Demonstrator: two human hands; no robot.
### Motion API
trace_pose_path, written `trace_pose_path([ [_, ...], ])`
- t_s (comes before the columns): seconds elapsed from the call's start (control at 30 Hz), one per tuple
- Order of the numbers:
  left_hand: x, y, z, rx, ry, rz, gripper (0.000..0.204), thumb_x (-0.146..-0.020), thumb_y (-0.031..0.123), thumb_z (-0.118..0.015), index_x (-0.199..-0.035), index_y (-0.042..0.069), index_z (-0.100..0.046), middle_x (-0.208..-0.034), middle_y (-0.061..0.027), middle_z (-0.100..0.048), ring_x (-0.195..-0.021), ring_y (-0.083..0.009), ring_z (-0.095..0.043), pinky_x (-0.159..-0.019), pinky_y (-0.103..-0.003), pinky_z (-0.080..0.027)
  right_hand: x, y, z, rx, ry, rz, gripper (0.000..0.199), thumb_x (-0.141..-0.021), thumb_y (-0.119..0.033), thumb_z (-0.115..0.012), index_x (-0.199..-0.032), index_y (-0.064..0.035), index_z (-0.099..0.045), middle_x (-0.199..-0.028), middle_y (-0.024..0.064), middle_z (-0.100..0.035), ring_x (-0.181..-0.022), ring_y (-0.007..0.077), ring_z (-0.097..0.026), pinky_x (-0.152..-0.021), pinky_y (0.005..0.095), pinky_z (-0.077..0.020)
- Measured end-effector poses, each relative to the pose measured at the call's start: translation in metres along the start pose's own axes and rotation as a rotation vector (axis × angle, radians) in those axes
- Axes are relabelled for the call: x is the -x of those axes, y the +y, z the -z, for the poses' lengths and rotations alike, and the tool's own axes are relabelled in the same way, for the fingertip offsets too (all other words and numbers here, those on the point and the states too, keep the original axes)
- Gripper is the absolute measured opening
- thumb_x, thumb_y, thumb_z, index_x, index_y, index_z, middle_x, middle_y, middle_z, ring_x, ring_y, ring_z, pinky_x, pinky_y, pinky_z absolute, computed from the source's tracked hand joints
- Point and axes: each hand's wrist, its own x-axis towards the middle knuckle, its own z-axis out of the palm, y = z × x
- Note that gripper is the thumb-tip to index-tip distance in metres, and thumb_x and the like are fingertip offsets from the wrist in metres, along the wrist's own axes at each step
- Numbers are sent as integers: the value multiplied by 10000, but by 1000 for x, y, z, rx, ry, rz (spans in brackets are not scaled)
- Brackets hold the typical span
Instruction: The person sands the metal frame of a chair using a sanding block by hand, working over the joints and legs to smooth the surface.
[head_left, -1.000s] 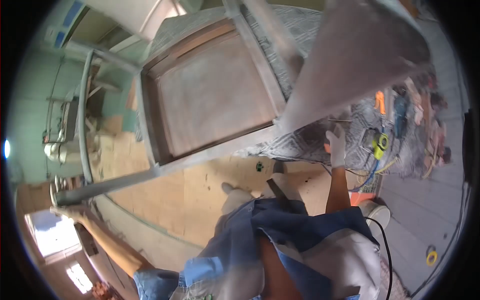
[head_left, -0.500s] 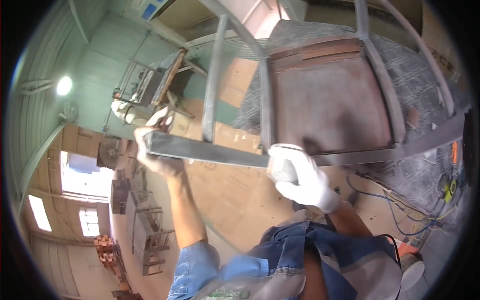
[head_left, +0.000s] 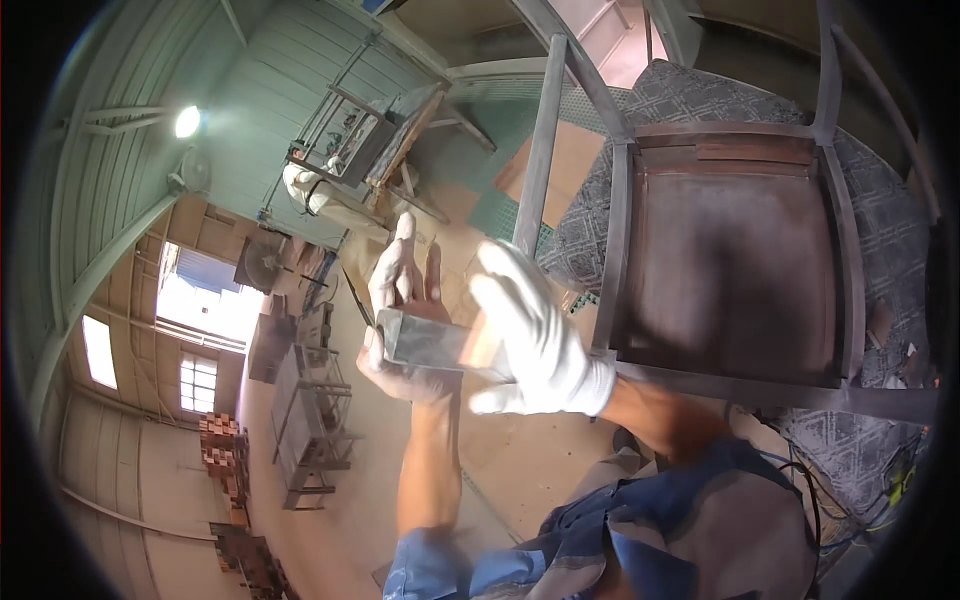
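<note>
A grey wooden furniture frame, much like a chair, lies tilted on the right around a brown panel. One long grey bar of it reaches left across my front. My bare left hand is closed round the bar's free end, one finger pointing up. My right hand, in a white glove, wraps over the same bar close to the left one. A tan pad-like piece shows between glove and bar; motion blur hides its kind.
Patterned grey fabric lies beneath the frame. Cardboard sheets cover part of the floor. Cables run at the lower right. Another person stands by a workbench at the far left. More grey furniture frames stand along the left.
My right gloved hand has slid left along the bar, from near the panel to beside my left hand. The view has shifted, so the frame sits farther right.
</note>
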Motion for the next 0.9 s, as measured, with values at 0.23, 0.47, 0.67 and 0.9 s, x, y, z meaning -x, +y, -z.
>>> trace_pose_path([
  [0.23,12,7,0,-317,127,109,799,-950,478,-387,-1551,-46,-350,-1654,-215,-304,-1533,-287,-287,-1256,-500,-189,-25,-15,4,164,-314,-117,921,-684,-469,-796,-1364,50,-453,-1505,318,-375,-1372,515,-389,-1124,648,-290],
  [0.47,0,-6,9,502,2,151,839,-908,500,-458,-1526,-56,-350,-1571,-244,-388,-1500,-315,-340,-1234,-475,-254,-28,-18,2,165,-324,-180,931,-776,-443,-756,-1483,20,-365,-1572,305,-312,-1497,489,-261,-1204,622,-206],
  [0.67,-2,3,-7,115,-22,96,934,-912,570,-404,-1588,-60,-272,-1673,-270,-233,-1557,-356,-255,-1280,-497,-158,-58,-29,-13,253,-220,-79,977,-778,-505,-714,-1495,29,-321,-1583,320,-244,-1473,469,-272,-1193,640,-189],
  [0.9,-5,3,-11,23,8,48,953,-904,576,-474,-1574,-74,-285,-1652,-304,-260,-1541,-363,-290,-1274,-473,-192,-45,-14,-64,185,8,-123,1012,-848,-671,-528,-1579,-16,-284,-1660,267,-170,-1535,409,-225,-1229,606,-171],
])
